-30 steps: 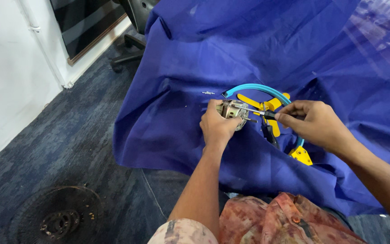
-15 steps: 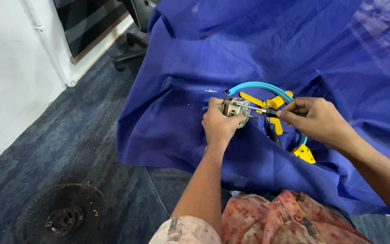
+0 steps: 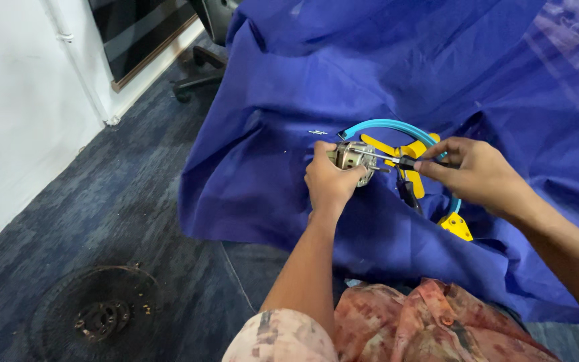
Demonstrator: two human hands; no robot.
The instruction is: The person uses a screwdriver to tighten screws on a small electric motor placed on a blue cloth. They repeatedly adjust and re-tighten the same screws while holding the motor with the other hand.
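My left hand (image 3: 330,182) grips a small metal motor (image 3: 351,157) over a blue cloth (image 3: 397,80). My right hand (image 3: 475,175) pinches a thin screwdriver (image 3: 387,158) whose shaft lies across the top of the motor. Behind both hands rests a blue ring frame with yellow parts (image 3: 410,144), and a yellow piece (image 3: 457,226) lies on the cloth below my right wrist. Two small screws (image 3: 317,133) lie on the cloth just left of the ring.
The cloth drapes over a raised surface and hangs to a dark carpet (image 3: 102,214). A round black wire grille (image 3: 96,314) lies on the floor at the lower left. An office chair base (image 3: 192,74) and a white wall (image 3: 15,121) are to the left.
The view has shifted slightly. Both hands stay on the motor and the screwdriver, with almost no movement.
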